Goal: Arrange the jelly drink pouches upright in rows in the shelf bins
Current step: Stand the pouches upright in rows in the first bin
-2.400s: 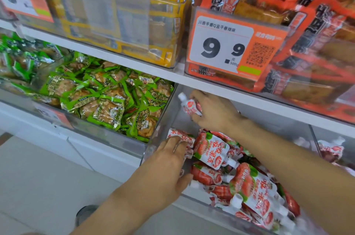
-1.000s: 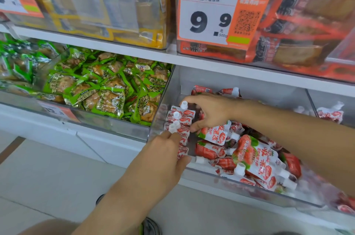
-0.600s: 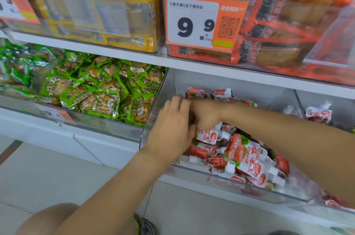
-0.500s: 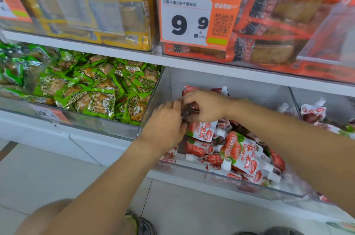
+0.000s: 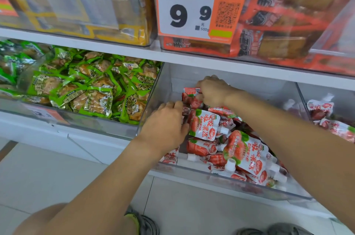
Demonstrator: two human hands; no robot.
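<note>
Red-and-white jelly drink pouches [image 5: 244, 154] with white spouts lie loose in a heap in a clear shelf bin [image 5: 221, 179]. A short row of pouches [image 5: 170, 157] stands upright along the bin's left wall. My left hand [image 5: 165, 127] lies over this row, fingers bent down over it and thumb on its right side. My right hand [image 5: 213, 90] reaches in from the right and pinches one pouch [image 5: 190, 90] at the back end of the row. Most of the row is hidden under my left hand.
A bin of green snack packs [image 5: 86, 90] sits to the left, behind a clear divider wall. The bin to the right holds more jelly pouches [image 5: 322, 112]. The shelf above [image 5: 192, 58] hangs low over the bin and carries yellow and orange packs and a 9.9 price tag [image 5: 192, 10].
My right hand has brought a pouch to the back of the row. My left hand has slid back along the row until both hands meet there. The camera moved closer.
</note>
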